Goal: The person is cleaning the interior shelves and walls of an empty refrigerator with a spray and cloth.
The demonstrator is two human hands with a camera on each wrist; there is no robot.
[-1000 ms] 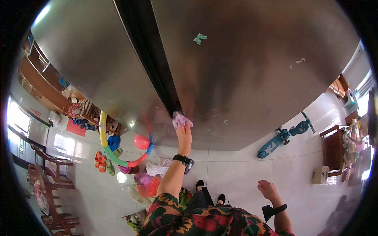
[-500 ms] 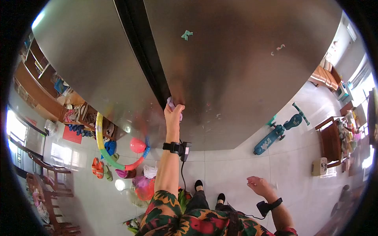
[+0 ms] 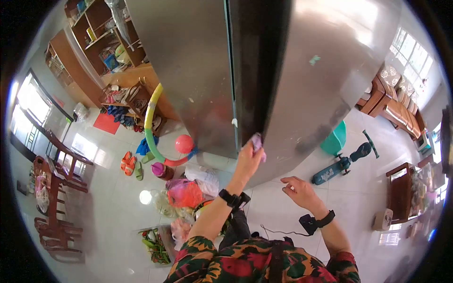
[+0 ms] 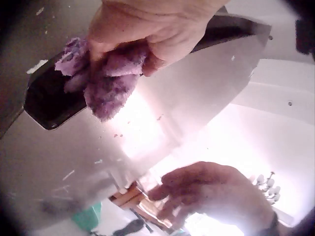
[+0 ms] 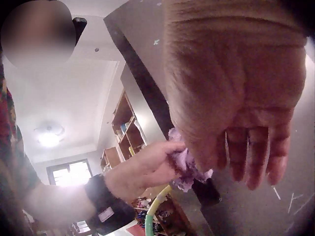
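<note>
My left hand (image 3: 247,163) grips a crumpled purple cloth (image 3: 257,143) at the lower end of the dark recessed strip (image 3: 257,66) along the edge of a large grey metallic door (image 3: 325,80). In the left wrist view the cloth (image 4: 112,83) bunches under the fingers of the left hand (image 4: 157,27), over the black recess. My right hand (image 3: 302,192) is raised beside the door with relaxed fingers, holding nothing. The right wrist view shows the right palm (image 5: 241,73) with its fingers extended, and the cloth (image 5: 185,164) in the left hand behind it.
On the left stand a coloured hoop (image 3: 150,125), a pink ball (image 3: 184,144), bags (image 3: 185,192) and a vegetable container (image 3: 163,264). Slippers (image 3: 128,163) lie farther left. A scooter (image 3: 332,172) and green basin (image 3: 336,139) are at the right. A second metallic door (image 3: 188,70) adjoins the strip.
The view has swung, and the grey door now stands at a different angle. My left hand, with the cloth, appears farther right. My right hand has risen closer to the door.
</note>
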